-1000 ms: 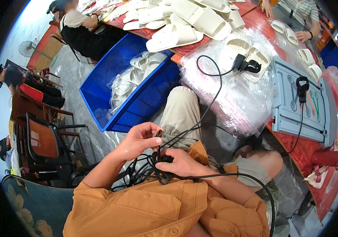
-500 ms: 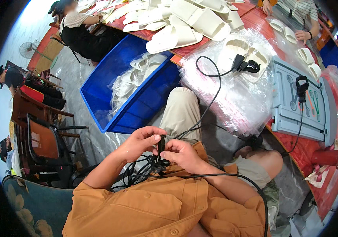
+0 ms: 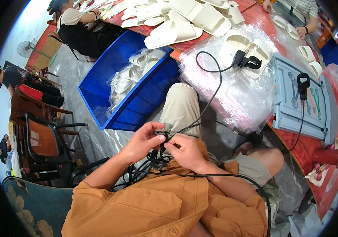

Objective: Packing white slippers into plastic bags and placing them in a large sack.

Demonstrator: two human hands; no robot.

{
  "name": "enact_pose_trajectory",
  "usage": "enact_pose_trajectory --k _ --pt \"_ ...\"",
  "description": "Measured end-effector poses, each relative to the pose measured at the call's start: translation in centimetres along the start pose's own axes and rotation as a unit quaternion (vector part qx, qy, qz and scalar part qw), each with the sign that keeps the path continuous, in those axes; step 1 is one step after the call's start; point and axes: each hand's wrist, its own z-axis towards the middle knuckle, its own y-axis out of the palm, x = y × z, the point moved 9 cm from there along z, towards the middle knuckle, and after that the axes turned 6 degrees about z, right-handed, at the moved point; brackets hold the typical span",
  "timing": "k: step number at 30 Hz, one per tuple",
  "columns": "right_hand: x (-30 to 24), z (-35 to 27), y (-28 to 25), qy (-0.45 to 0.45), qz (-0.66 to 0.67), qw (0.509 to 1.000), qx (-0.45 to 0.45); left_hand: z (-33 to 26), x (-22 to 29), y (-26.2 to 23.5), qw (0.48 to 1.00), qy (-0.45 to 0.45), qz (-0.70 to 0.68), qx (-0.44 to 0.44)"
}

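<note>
Both my hands meet over my lap around a bunched black cable (image 3: 158, 162). My left hand (image 3: 146, 141) is closed, thumb and fingers pinching an upright dark part of the bundle. Pressed against it from the other side, my right hand (image 3: 188, 152) pinches the same bundle near its top. My fingers partly hide what they grip, so its exact shape does not show. Loops of cable hang below my hands, and one length runs across my right forearm. Other lengths lead up to a black clip-like device (image 3: 248, 61) on the table.
A blue bin (image 3: 133, 114) with wrapped white slippers (image 3: 137, 73) stands ahead. More slippers (image 3: 173, 31) pile on the red table (image 3: 256, 17), beside clear plastic bags (image 3: 232, 98) and a grey folding stool (image 3: 295, 118) bearing another black device (image 3: 303, 83). Co-workers sit at far left and right; chairs stand left.
My right hand has shifted slightly up and toward my left, its fingers closing higher on the cable bundle. The dark piece that stood above my fingers is now mostly covered. The view moved slightly.
</note>
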Motion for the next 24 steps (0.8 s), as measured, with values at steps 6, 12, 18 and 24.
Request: enact_pose_trajectory --k 6,12,18,24 --pt "-2.9 -0.2 -1.0 -0.097 -0.150 0.984 0.019 -1.2 -0.9 1.1 0.996 -0.042 0.040 -0.074" --pt "3.6 -1.0 -2.0 0.187 0.285 0.934 0.104 -1.6 -0.3 2.6 0.986 -0.048 0.064 -0.145" --pt "3.8 -1.8 -1.9 0.226 0.483 0.831 0.155 -1.8 -1.4 3.4 0.985 -0.024 0.045 -0.166" --pt "4.7 -1.8 -2.1 0.233 0.517 0.815 0.120 -1.5 -1.0 4.4 0.979 -0.041 0.040 -0.197"
